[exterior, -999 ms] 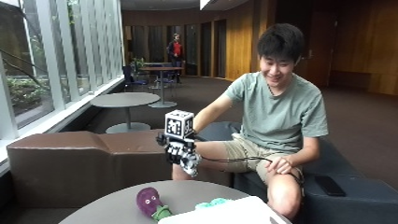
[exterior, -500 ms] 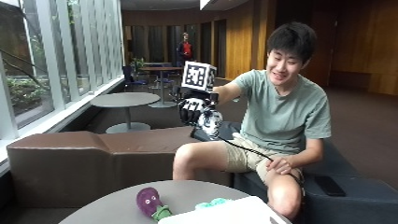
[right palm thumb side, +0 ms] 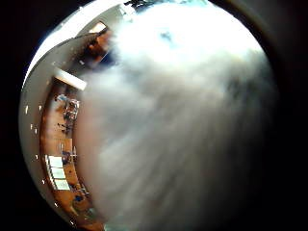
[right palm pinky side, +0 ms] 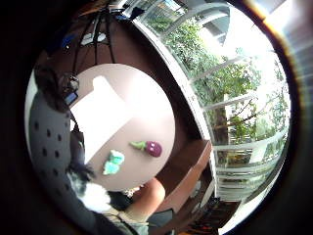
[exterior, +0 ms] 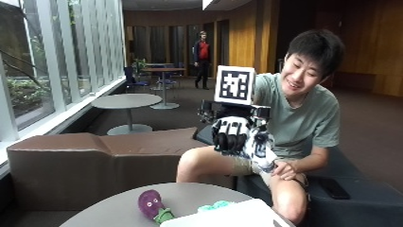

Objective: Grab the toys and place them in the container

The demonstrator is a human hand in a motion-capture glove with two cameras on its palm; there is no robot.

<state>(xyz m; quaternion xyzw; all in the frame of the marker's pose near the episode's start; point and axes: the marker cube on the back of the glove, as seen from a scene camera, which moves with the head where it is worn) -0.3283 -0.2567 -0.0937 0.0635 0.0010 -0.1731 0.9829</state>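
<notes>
Eggplant toy (exterior: 150,203) on table (exterior: 107,215) | beside white container (exterior: 220,217) | hand (exterior: 236,135) raised

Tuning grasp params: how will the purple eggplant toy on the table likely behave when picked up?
The eggplant toy looks like plush, so it is probably soft and light and may squash under the fingers. Its rounded body lies on its side on the table, so a nudge might roll it a little. The gloved right hand is raised well above it.

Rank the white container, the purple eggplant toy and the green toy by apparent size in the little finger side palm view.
1. White container, by far the largest.
2 and 3. Purple eggplant toy and green toy look about alike, so I won't rank them.
</notes>
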